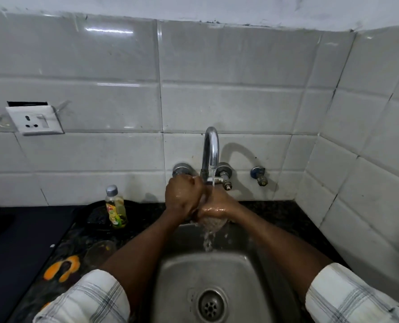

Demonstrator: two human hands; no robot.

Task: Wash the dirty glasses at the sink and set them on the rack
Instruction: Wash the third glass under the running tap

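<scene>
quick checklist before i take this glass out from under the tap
1. Grip on the glass: ok, the right hand wraps it; whether the left hand grips it too, cannot tell.
2. Glass rinsed clean: cannot tell, running water blurs it.
3. Tap off: not ok, water is running.
4. Sink drain clear: ok, no pooling.
5. Rack located: not ok, none in view.
6. Other glass on the counter out of the arm's way: ok.

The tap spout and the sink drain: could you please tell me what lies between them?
The left hand and right hand, the right one gripping a glass under running water; head view.
</scene>
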